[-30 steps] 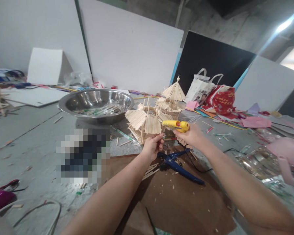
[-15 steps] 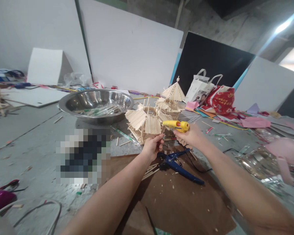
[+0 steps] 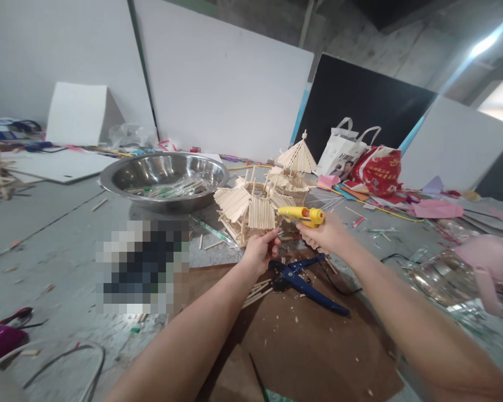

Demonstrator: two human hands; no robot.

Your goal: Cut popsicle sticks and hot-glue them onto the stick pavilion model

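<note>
A model house of thin wooden sticks stands on the grey table. My left hand is closed, its fingers pinching the lower front edge of the model's stick roof. My right hand grips a yellow glue gun, whose nozzle points left at the roof panel just above my left fingers. A second stick model with a pointed roof stands behind. Blue cutters lie on the brown cardboard under my hands, with loose sticks beside them.
A steel bowl holding sticks sits at the back left. Paper bags and coloured paper scraps lie at the right, clear plastic nearer. White and black boards lean behind. A purple tool lies at the lower left.
</note>
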